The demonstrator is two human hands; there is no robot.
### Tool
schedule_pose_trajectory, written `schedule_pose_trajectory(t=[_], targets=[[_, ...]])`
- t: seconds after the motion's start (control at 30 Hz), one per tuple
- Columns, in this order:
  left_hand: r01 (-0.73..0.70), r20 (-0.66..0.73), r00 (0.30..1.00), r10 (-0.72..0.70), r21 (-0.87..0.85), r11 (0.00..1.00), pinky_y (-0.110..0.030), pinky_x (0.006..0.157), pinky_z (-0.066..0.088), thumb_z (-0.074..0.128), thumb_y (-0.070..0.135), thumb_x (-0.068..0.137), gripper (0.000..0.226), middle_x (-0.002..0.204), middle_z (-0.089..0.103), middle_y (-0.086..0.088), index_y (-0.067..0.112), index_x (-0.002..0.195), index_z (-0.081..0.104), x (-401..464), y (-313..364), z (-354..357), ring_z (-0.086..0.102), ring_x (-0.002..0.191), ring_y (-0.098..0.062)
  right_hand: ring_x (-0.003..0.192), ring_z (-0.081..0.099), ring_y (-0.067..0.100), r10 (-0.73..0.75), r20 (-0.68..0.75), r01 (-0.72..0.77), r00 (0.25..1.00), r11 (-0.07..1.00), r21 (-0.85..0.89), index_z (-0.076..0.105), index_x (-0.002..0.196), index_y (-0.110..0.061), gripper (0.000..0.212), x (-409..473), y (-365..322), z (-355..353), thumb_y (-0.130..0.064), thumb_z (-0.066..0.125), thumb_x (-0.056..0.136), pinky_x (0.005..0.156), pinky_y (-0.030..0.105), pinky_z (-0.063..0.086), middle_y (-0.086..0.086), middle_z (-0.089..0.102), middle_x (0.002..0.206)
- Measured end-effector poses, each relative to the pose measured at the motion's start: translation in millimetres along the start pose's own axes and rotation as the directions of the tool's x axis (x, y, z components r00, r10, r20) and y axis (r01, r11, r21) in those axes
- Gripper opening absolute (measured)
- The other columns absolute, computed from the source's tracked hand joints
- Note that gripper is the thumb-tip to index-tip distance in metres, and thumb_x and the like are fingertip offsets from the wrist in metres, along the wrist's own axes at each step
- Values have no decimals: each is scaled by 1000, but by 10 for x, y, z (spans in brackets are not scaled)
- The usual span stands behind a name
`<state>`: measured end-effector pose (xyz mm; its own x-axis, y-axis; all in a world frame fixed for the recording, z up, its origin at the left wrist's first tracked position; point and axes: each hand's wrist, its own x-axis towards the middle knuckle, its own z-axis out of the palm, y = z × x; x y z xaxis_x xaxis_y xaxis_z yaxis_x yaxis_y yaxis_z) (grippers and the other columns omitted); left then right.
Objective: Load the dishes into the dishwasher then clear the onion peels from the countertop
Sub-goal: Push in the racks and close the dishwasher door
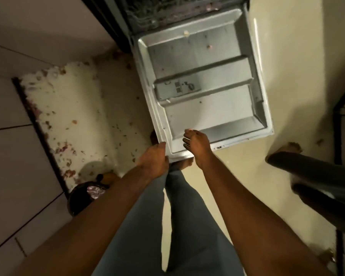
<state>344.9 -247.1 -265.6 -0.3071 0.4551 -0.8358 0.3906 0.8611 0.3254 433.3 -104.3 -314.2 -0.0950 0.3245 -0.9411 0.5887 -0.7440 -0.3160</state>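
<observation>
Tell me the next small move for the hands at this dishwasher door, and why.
Probably lift the door shut. It lies fully open and flat, the left hand curls over its near corner edge and the right hand hovers open above the same edge. Neither hand holds a dish. The rack behind is too blurred to tell whether it is loaded, so this is a guess.

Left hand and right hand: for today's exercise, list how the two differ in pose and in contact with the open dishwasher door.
The left hand curls its fingers round the near corner edge of the dishwasher door; the right hand hovers over the door's inner panel, holding nothing. The left hand shows its back; the right hand's fingers hang loosely bent, pointing left. Both are bare and reach the door's near edge.
</observation>
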Motion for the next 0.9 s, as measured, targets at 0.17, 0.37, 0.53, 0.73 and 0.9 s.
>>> schedule_pose_trajectory(t=[0.17, 0.37, 0.53, 0.73, 0.9], targets=[[53, -38, 998, -58, -116, 992, -43, 100, 50, 61, 27, 99, 49, 134, 62, -16, 13, 144, 48, 151, -195, -105, 62, 118, -36, 102, 70, 25, -40, 83, 50, 996, 990, -129, 73, 104, -13, 16, 187, -192, 233, -22, 61, 101, 96, 36, 58, 8, 72, 106], [81, -68, 993, -93, -152, 985, -42, 103, 46, 56, 25, 104, 50, 140, 58, -19, 7, 149, 43, 268, 128, 91, 57, 127, -36, 112, 66, 46, -71, 101, 87, 992, 984, -157, 64, 121, 11, 35, 311, -428, 2, -19, 56, 104, 104, 42, 54, 33, 66, 117], [90, -102, 989, -106, -156, 984, -41, 105, 45, 56, 27, 103, 52, 142, 58, -17, 8, 149, 43, 334, 558, 397, 56, 129, -35, 110, 71, 31, 11, 82, -1, 997, 993, -115, 72, 116, -6, 24, 469, -473, -505, -23, 58, 105, 97, 36, 59, 20, 70, 125], [164, -49, 982, -181, -245, 956, -41, 109, 45, 56, 24, 103, 49, 140, 58, -17, 6, 147, 45, 549, 1184, 886, 57, 128, -33, 107, 72, 24, 130, 75, -119, 989, 984, -135, 70, 121, -5, 28, 700, -451, -1286, -26, 59, 105, 90, 33, 60, 9, 72, 122], [198, -15, 977, -213, -313, 929, -43, 103, 50, 60, 24, 102, 44, 133, 63, -16, 6, 140, 51, 759, 1569, 1261, 61, 123, -35, 116, 69, 31, 199, 14, -199, 980, 980, -5, 62, 133, 2, 38, 960, -395, -1980, -26, 55, 107, 104, 41, 55, 17, 69, 128]])
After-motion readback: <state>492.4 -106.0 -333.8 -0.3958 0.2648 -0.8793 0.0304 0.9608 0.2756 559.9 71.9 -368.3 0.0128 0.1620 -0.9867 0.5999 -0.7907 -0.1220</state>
